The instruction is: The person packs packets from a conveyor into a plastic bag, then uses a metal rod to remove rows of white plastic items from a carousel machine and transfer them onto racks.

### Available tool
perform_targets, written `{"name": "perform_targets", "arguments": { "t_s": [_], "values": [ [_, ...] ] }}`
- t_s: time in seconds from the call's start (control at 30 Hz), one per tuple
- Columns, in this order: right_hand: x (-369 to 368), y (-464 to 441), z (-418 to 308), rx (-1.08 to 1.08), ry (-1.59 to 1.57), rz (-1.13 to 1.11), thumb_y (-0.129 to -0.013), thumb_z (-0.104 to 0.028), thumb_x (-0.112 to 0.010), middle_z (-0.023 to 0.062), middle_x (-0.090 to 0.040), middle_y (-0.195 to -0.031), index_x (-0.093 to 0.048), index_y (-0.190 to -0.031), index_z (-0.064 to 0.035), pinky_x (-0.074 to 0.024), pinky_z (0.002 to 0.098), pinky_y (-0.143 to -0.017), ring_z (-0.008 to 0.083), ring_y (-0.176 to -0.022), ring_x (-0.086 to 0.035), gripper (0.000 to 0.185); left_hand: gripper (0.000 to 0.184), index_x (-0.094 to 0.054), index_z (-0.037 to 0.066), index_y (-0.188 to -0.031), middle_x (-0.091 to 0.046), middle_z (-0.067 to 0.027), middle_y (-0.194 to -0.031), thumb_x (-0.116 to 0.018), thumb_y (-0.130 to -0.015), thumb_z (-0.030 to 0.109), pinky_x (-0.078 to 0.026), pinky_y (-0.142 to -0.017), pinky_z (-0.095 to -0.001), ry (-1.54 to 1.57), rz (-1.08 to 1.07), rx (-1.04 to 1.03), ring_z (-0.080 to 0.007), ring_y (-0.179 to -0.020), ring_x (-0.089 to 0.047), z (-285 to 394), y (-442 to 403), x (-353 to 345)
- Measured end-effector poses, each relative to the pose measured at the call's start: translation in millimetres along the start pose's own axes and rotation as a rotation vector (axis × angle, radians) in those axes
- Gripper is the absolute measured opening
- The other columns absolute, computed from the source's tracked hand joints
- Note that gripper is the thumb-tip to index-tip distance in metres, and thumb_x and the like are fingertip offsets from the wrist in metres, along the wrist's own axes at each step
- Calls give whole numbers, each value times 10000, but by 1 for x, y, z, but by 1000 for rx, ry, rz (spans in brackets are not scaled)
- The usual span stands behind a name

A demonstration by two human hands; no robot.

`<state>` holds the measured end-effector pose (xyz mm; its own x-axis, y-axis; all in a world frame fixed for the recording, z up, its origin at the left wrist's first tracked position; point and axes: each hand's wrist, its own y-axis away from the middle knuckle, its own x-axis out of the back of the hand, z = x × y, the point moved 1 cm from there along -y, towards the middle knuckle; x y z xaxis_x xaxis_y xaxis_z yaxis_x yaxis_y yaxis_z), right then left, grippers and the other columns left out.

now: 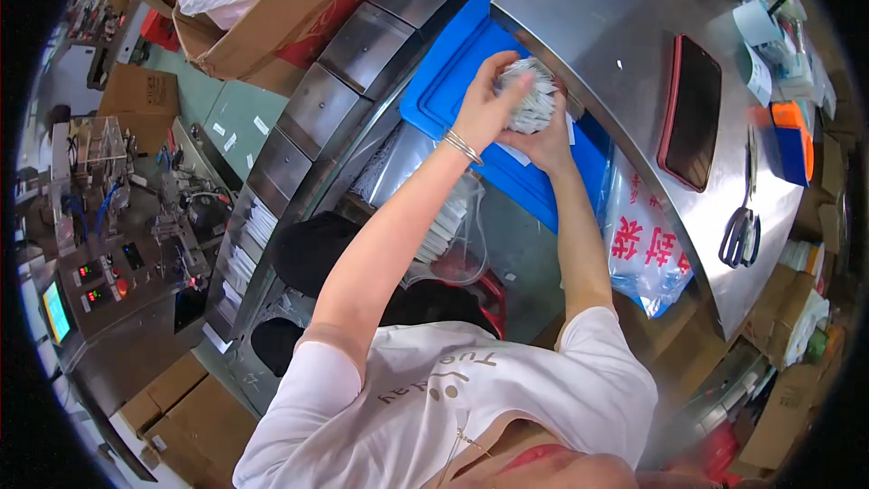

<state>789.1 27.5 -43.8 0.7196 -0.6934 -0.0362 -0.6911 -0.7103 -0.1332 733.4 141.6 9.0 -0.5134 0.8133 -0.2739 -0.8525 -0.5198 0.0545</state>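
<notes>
While fingers [494, 66] cup a ruffled white bundle [536, 107], blue plastic [450, 68] lies beneath.

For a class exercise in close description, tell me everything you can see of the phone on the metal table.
The phone is a slim rectangle with rounded corners, in a reddish case showing along its edges. Its glossy face is up and dark, with faint reflections. It lies flat on the shiny metal table, long sides roughly parallel to the scissors beside it, not touching them. Only the tabletop appears to touch it. Its back is hidden.
</notes>
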Motion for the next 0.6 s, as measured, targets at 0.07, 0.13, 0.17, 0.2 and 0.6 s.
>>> {"name": "perform_targets", "arguments": {
  "t_s": [0.07,0.13,0.17,0.2,0.6],
  "values": [
    [0,-1,1,31,47,-2,-559,-53,-859,149,-418,-1288,-148,-1332,-59,-462,380,-926,257,-1162,-481,1050,460,-480,18,-1214,-576,-79,-1070,-667,-839,208,-456,-830,-260,146,69,73,-135,-972,-556,-2,-2,1],
    [-1,-1,-1,61,97,-13,-553,-70,-866,147,-417,-1288,-163,-1325,-63,-459,382,-925,257,-1161,-480,1045,470,-495,12,-1195,-584,-88,-1065,-693,-818,210,-472,-810,-260,116,-22,75,-136,-957,-568,-4,-1,0],
    [-3,0,-3,47,84,-19,-545,-97,-875,145,-414,-1291,-171,-1322,-67,-454,379,-926,257,-1158,-480,1049,470,-495,12,-1195,-584,-88,-1065,-693,-818,210,-472,-810,-260,116,-19,76,-136,-957,-568,-4,-1,-2],
    [-4,0,-5,32,69,-24,-537,-124,-884,143,-410,-1294,-179,-1320,-70,-450,375,-927,257,-1156,-479,1055,456,-500,9,-1189,-590,-88,-1054,-683,-826,218,-480,-795,-262,24,-21,39,-134,-940,-574,-3,0,-4],
    [-9,-4,-19,93,8,-1,-519,-198,-895,140,-367,-1344,-172,-1389,-44,-355,373,-1018,254,-1231,-402,1142,374,-540,0,-1106,-602,-67,-1021,-658,-852,247,-461,-812,-258,142,147,59,-131,-920,-573,8,-9,-3]
  ]
}}
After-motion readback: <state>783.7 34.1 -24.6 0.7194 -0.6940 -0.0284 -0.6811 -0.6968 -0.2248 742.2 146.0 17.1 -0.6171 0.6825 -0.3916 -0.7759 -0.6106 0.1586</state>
